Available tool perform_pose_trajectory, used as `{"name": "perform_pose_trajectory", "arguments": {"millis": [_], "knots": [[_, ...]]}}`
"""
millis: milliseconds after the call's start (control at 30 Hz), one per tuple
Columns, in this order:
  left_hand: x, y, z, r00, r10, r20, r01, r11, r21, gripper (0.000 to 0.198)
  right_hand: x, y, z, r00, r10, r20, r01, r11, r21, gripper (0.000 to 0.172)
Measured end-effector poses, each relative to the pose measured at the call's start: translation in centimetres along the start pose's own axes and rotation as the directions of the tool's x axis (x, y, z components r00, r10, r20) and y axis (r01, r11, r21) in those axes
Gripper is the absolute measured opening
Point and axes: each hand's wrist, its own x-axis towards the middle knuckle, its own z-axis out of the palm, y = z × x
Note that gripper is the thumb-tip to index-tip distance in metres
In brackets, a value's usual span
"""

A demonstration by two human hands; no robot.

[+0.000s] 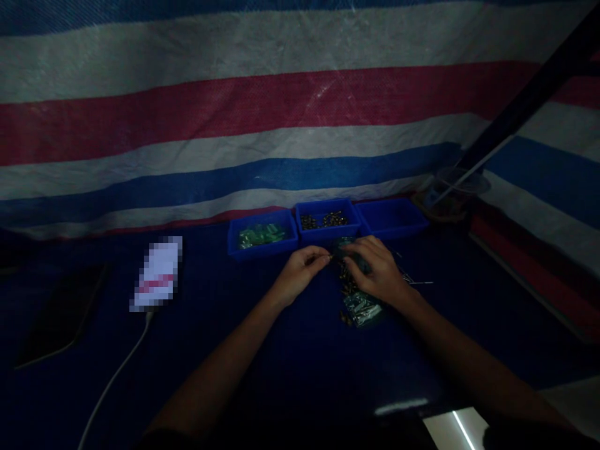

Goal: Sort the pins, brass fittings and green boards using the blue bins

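My left hand (300,272) has its thumb and forefinger pinched together on something too small and dark to make out. Close to its right, my right hand (372,267) bends its fingers over a pile of small brass-coloured parts (347,282); what its fingertips hold, if anything, is hidden. A clear bag of small parts (362,309) lies just below the right hand. Thin metal pins (412,280) stick out to the right of that hand. Behind the hands, a blue bin (327,219) holds brass-coloured parts, and another blue bin (262,234) holds greenish plastic packets.
A third blue bin (391,217) stands at the right of the row, near a clear plastic cup (462,181). A lit phone (158,275) with a white cable (115,378) lies left, beside a dark flat device (63,312). Striped sheeting (234,106) hangs behind.
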Motion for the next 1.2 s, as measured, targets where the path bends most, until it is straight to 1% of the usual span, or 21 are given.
{"name": "perform_pose_trajectory", "arguments": {"millis": [33,67,100,167,233,300,433,500,567,633,700,733,767,800,867,933,1000,1033,1100,1200], "knots": [[-0.2,0.2,0.0,0.998,-0.056,-0.010,0.054,0.984,-0.167,0.013,-0.3,-0.3,0.0,1.000,-0.026,0.003,0.026,1.000,-0.013,0.017],[-0.4,0.3,0.0,0.994,-0.108,-0.012,0.099,0.948,-0.302,0.014,-0.4,-0.6,0.0,0.999,-0.050,0.001,0.050,0.998,-0.031,0.018],[-0.5,0.5,0.1,0.988,-0.153,-0.007,0.137,0.905,-0.403,0.015,-0.3,-0.8,0.1,0.997,-0.072,-0.004,0.072,0.996,-0.049,0.019],[-0.8,0.6,0.4,0.976,-0.214,0.024,0.195,0.830,-0.523,0.017,0.1,-1.3,0.1,0.993,-0.119,-0.009,0.118,0.990,-0.071,0.016],[-1.0,0.7,0.7,0.968,-0.244,0.060,0.234,0.790,-0.566,0.016,0.4,-1.5,0.1,0.987,-0.158,0.000,0.158,0.985,-0.074,0.011],[-1.1,0.8,0.9,0.964,-0.249,0.087,0.253,0.779,-0.574,0.015,0.5,-1.6,0.0,0.986,-0.167,0.000,0.167,0.984,-0.064,0.009],[-1.4,1.0,1.2,0.971,-0.211,0.114,0.239,0.809,-0.537,0.015,0.6,-1.7,-0.2,0.995,-0.084,-0.061,0.084,0.996,0.001,0.010],[-1.5,1.0,1.4,0.976,-0.189,0.110,0.219,0.836,-0.504,0.017,0.8,-1.9,-0.2,0.997,-0.061,-0.051,0.064,0.997,0.054,0.012],[-1.5,0.9,1.4,0.983,-0.157,0.091,0.181,0.881,-0.436,0.017,0.9,-2.2,0.0,0.997,-0.076,0.008,0.075,0.992,0.101,0.015],[-1.5,0.8,1.1,0.991,-0.098,0.088,0.120,0.946,-0.302,0.017,0.9,-2.3,0.2,0.994,-0.098,0.054,0.089,0.984,0.152,0.015],[-1.5,0.7,0.6,0.992,-0.017,0.126,0.025,0.998,-0.065,0.016,0.8,-2.3,0.3,0.993,-0.098,0.072,0.081,0.975,0.207,0.013],[-1.5,0.7,0.3,0.989,0.021,0.147,-0.034,0.996,0.086,0.016,0.8,-2.2,0.3,0.994,-0.081,0.067,0.064,0.972,0.225,0.012],[-1.6,0.7,0.0,0.986,0.056,0.156,-0.093,0.966,0.242,0.015,0.7,-1.9,0.1,0.998,-0.049,0.048,0.037,0.973,0.230,0.012],[-1.6,0.7,-0.3,0.985,0.095,0.146,-0.146,0.909,0.391,0.013,0.7,-1.5,-0.1,1.000,-0.007,0.022,0.002,0.975,0.221,0.011],[-1.6,0.3,-0.8,0.976,0.205,0.074,-0.207,0.757,0.620,0.012,0.6,-0.6,-0.6,0.991,0.106,-0.075,-0.092,0.980,0.176,0.011],[-1.3,-0.2,-1.0,0.943,0.332,-0.002,-0.213,0.610,0.763,0.013,0.6,0.5,-1.2,0.961,0.214,-0.174,-0.192,0.972,0.135,0.009],[-0.9,-0.7,-1.0,0.914,0.405,-0.038,-0.180,0.487,0.855,0.017,0.5,1.3,-1.5,0.940,0.265,-0.215,-0.245,0.963,0.115,0.007],[-0.6,-0.9,-0.9,0.913,0.405,-0.042,-0.152,0.435,0.888,0.021,0.4,1.5,-1.6,0.940,0.267,-0.214,-0.249,0.962,0.110,0.007],[-0.1,-1.0,-0.6,0.932,0.359,-0.055,-0.080,0.350,0.933,0.029,0.4,1.4,-1.4,0.958,0.232,-0.170,-0.218,0.971,0.097,0.009],[0.3,-0.8,-0.1,0.961,0.265,-0.083,0.007,0.276,0.961,0.030,0.2,0.5,-0.6,0.980,0.179,-0.087,-0.168,0.979,0.115,0.014]]}}
